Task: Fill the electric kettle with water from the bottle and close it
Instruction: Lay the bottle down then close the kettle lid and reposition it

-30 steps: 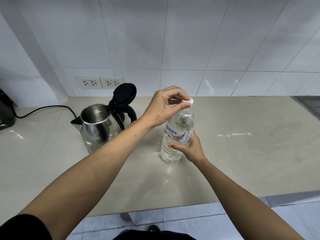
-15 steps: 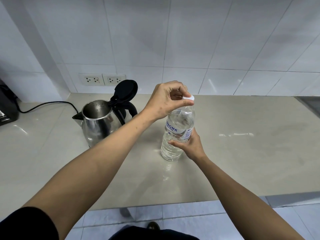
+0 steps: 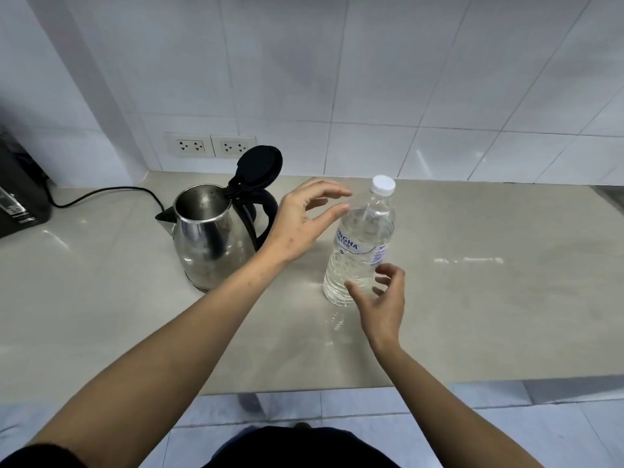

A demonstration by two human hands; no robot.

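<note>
A clear plastic water bottle stands upright on the beige counter, its white cap on. To its left sits a steel electric kettle with its black lid flipped up and open. My left hand hovers between kettle and bottle, fingers spread, holding nothing. My right hand is by the bottle's base, fingers apart and loose, barely touching or just off it.
A black appliance sits at the far left, with a black cord running along the counter toward the kettle. Two wall sockets are behind the kettle. The counter's front edge drops to a tiled floor.
My left hand has come off the bottle cap and moved down and left, open. My right hand has released its grip on the bottle's lower part.
</note>
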